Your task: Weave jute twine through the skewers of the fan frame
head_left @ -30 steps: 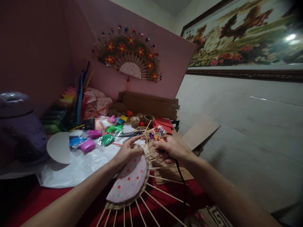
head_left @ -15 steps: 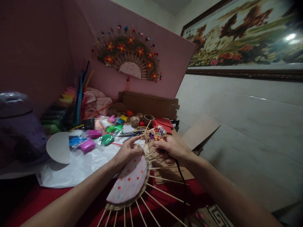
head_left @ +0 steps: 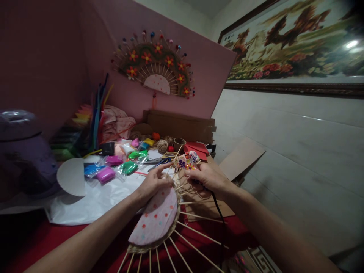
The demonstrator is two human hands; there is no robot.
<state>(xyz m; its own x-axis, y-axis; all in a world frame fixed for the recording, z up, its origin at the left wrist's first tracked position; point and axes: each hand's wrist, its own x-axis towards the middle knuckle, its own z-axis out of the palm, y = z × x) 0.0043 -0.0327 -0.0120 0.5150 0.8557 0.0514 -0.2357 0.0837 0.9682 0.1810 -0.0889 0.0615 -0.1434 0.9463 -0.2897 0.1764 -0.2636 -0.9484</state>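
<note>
A half-round fan base (head_left: 156, 216), covered in pale pink dotted cloth with a braided cord edge, lies tilted in front of me. Thin wooden sticks (head_left: 196, 240) spread out from its curved edge. My left hand (head_left: 155, 184) grips the upper end of the base, thumb on the cloth, fingers reaching to the top stick. In my right hand (head_left: 206, 178) is a flower-patterned glue gun (head_left: 186, 161), its black cord (head_left: 217, 204) hanging down. The glue gun's front end is close to my left fingertips and the top sticks; whether it touches them I cannot tell.
Bags of coloured clay (head_left: 105, 174), scissors (head_left: 155, 161), twine balls (head_left: 162, 146), a cardboard tube (head_left: 179, 143) and red paper (head_left: 197, 149) lie beyond my hands. A purple container (head_left: 25, 159) stands left. A finished fan (head_left: 155, 68) hangs on the pink board behind.
The view has shifted very slightly. Both hands, the fan base and the glue gun stay in nearly the same positions.
</note>
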